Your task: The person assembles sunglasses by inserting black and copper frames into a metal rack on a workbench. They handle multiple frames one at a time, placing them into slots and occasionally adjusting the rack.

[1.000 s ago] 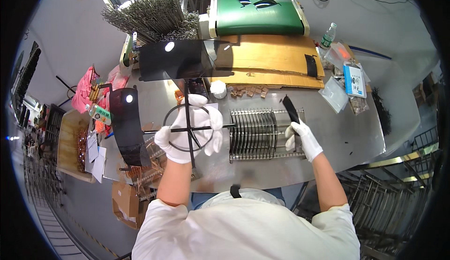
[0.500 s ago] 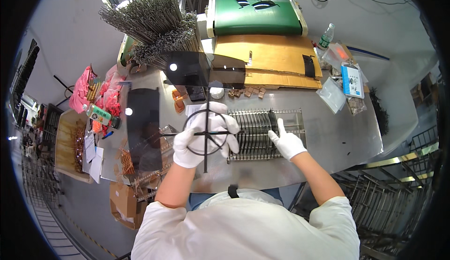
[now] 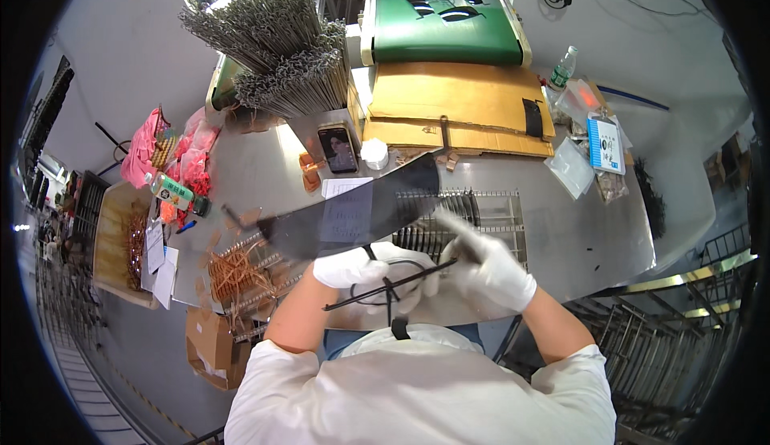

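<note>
My left hand (image 3: 361, 268), in a white glove, is closed round a black wire frame (image 3: 388, 286) with crossing rods and a ring. A long, curved, dark see-through panel (image 3: 353, 211) reaches across the table just beyond that hand, apparently joined to the frame. My right hand (image 3: 489, 264), gloved too, is smeared by motion at the right end of a rod. A dark blur shows by its fingers; whether they grip anything is unclear. Beyond the hands lies a wire rack (image 3: 505, 216) with several dark curved pieces (image 3: 459, 204) standing in it, partly hidden by the panel.
Bundled metal hooks (image 3: 293, 76) stand at the back left, by a phone (image 3: 338, 148) and a white round tub (image 3: 374, 154). Cardboard sheets (image 3: 457, 100) lie before a green conveyor (image 3: 445, 36). Copper-coloured wire pieces (image 3: 237, 272) are at left, a notebook (image 3: 605, 144) at right.
The frame has tilted and come nearer my body, and its dark panel has swung across in front of the rack. My right hand has moved from the rack toward the frame's rod.
</note>
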Motion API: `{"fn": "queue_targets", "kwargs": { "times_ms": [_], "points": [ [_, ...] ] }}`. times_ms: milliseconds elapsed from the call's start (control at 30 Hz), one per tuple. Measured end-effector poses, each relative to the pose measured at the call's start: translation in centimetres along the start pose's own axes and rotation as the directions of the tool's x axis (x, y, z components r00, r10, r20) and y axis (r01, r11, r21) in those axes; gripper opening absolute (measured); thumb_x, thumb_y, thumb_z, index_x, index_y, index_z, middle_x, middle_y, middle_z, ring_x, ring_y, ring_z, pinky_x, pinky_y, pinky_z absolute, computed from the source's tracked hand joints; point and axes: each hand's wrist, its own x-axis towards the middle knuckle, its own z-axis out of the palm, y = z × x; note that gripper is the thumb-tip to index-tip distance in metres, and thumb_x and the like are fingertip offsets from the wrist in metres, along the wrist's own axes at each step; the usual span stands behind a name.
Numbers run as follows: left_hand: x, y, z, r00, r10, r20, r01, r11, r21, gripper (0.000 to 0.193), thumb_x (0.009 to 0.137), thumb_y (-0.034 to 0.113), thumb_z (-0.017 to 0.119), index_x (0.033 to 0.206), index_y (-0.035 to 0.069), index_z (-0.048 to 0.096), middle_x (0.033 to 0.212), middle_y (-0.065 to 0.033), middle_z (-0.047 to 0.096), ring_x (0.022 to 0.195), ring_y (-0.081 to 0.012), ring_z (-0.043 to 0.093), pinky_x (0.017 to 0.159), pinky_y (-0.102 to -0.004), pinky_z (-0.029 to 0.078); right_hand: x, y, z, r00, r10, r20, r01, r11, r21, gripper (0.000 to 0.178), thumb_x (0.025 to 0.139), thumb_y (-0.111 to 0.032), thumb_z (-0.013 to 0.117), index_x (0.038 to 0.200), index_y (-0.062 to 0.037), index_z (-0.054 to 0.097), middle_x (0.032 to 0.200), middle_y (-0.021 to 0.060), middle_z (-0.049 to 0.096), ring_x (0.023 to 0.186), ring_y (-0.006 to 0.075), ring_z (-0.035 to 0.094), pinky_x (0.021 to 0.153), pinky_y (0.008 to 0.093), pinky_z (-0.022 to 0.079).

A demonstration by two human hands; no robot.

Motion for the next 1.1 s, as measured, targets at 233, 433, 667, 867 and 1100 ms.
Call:
{"fn": "queue_targets", "kwargs": {
  "times_ms": [233, 433, 667, 867, 1100],
  "points": [
    [-3.2, -0.8, -2.3, 0.982, 0.187, 0.042, -0.183, 0.980, -0.085, 0.115, 0.078, 0.084, 0.062, 0.132, -0.017, 0.047, 0.102, -0.0218, 0.066, 0.073, -0.0197, 0.065, 0.053, -0.0284, 0.055, 1.4, 14.2, -6.1, 0.836, 0.535, -0.122, -0.436, 0.783, 0.444, 0.064, 0.105, -0.058, 0.043, 0.081, -0.0043, 0.069, 0.072, 0.0098, 0.069, 0.065, 0.0190, 0.066, 0.068, 0.0357, 0.053],
    [-1.6, -0.6, 0.2, 0.967, 0.220, -0.129, -0.219, 0.975, 0.021, 0.115, 0.079, 0.090, 0.051, 0.126, -0.016, 0.050, 0.088, -0.0189, 0.068, 0.059, -0.0143, 0.063, 0.044, -0.0203, 0.046, 2.5, 15.1, -3.6, 0.706, 0.695, -0.133, -0.589, 0.681, 0.434, 0.072, 0.095, -0.079, 0.041, 0.109, -0.0130, 0.065, 0.076, 0.0035, 0.064, 0.074, 0.0155, 0.060, 0.066, 0.0342, 0.045],
    [-1.4, -1.0, -1.3, 0.964, 0.258, -0.062, -0.251, 0.963, 0.103, 0.115, 0.083, 0.090, 0.043, 0.126, -0.016, 0.050, 0.086, -0.0163, 0.067, 0.059, -0.0129, 0.062, 0.044, -0.0201, 0.046, 2.8, 15.4, -4.2, 0.749, 0.639, -0.177, -0.540, 0.742, 0.397, 0.057, 0.105, -0.058, 0.045, 0.129, -0.0089, 0.060, 0.079, 0.0021, 0.066, 0.061, 0.0122, 0.056, 0.058, 0.0291, 0.047],
    [-1.3, -0.8, -0.4, 0.955, 0.263, -0.137, -0.248, 0.961, 0.121, 0.114, 0.083, 0.090, 0.041, 0.123, -0.017, 0.052, 0.085, -0.0207, 0.070, 0.050, -0.0115, 0.058, 0.042, -0.0193, 0.044, 3.5, 16.5, -6.6, 0.706, 0.706, 0.051, -0.704, 0.692, 0.163, 0.074, 0.104, -0.062, 0.044, 0.156, -0.0095, 0.045, 0.136, 0.0154, 0.067, 0.117, 0.0301, 0.067, 0.096, 0.0558, 0.051],
    [1.4, 0.2, 0.6, 0.970, 0.065, -0.232, -0.050, 0.996, 0.070, 0.119, 0.086, 0.093, 0.026, 0.122, -0.015, 0.056, 0.079, -0.0141, 0.068, 0.063, -0.0158, 0.061, 0.051, -0.0221, 0.046, 4.4, 9.0, -4.3, 0.812, 0.482, -0.329, -0.548, 0.434, -0.715, 0.095, 0.101, -0.070, 0.039, 0.165, -0.0052, 0.012, 0.101, 0.0269, 0.073, 0.091, 0.0381, 0.073, 0.085, 0.0466, 0.057]
  ]
}}
